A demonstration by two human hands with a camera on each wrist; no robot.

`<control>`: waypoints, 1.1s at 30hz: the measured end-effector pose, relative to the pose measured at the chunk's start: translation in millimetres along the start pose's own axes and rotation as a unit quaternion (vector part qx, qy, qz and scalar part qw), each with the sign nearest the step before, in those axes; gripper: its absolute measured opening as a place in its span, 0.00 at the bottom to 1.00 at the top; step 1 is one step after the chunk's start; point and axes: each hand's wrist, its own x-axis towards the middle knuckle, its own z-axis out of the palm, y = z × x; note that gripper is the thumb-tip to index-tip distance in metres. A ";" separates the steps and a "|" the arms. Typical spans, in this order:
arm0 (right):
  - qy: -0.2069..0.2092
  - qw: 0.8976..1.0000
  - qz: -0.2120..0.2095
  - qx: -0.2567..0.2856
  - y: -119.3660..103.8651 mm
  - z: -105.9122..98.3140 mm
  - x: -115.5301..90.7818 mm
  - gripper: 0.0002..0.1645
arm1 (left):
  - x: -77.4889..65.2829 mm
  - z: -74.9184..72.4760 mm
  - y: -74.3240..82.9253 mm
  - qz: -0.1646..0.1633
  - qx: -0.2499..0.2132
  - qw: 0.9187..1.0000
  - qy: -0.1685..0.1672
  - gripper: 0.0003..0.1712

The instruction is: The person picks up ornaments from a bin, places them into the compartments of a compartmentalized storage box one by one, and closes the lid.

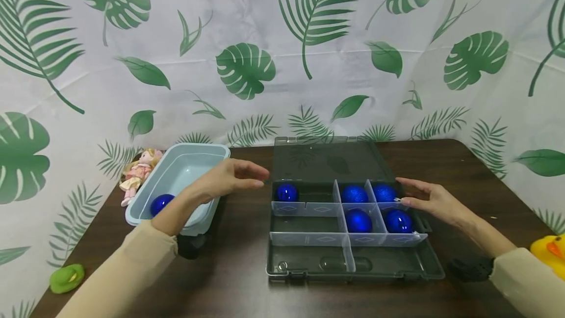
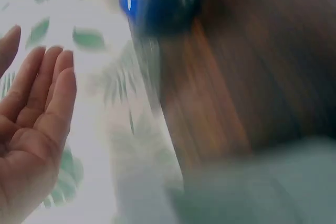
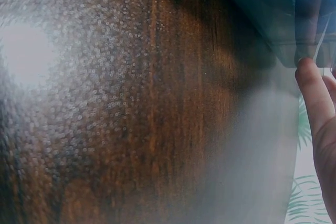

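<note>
A grey see-through divided box (image 1: 309, 276) lies with its lid (image 1: 326, 161) laid back. Several shiny blue balls sit in its compartments: one ball (image 1: 287, 193) at the back left, the others in the small right-hand cells, including a ball (image 1: 358, 221) in the middle row. My left hand (image 1: 227, 178) hovers between the box and a light blue basin (image 1: 222, 152), fingers extended and nothing in them. Inside the basin is another blue ball (image 1: 161, 204), partly hidden by my forearm. My right hand (image 1: 430, 201) touches the box's right edge with nearly straight fingers.
A doll (image 1: 140, 171) lies against the basin's left side. The green toy (image 1: 66, 278) is at the table's left edge, and a yellow rubber duck (image 1: 549, 254) at the far right. Behind the dark wooden table (image 1: 238, 269) hangs a leaf-print cloth (image 1: 185, 92).
</note>
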 end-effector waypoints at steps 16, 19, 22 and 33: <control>-0.002 1.000 0.012 0.007 0.8 0.9 -0.3 0.36 | -84.8 -93.9 -67.7 -0.113 0.034 0.993 0.026 0.28; -0.003 1.000 0.014 0.009 0.3 0.2 -1.1 0.36 | -88.8 -98.3 -74.8 -0.122 0.030 0.991 0.034 0.28; -0.003 1.000 0.011 0.009 0.0 -0.7 -1.0 0.36 | -89.5 -99.8 -79.7 -0.128 0.018 0.991 0.039 0.29; -0.003 1.000 0.006 0.002 -0.5 -1.2 -0.6 0.35 | -87.2 -97.0 -81.2 -0.150 0.015 0.989 0.009 0.32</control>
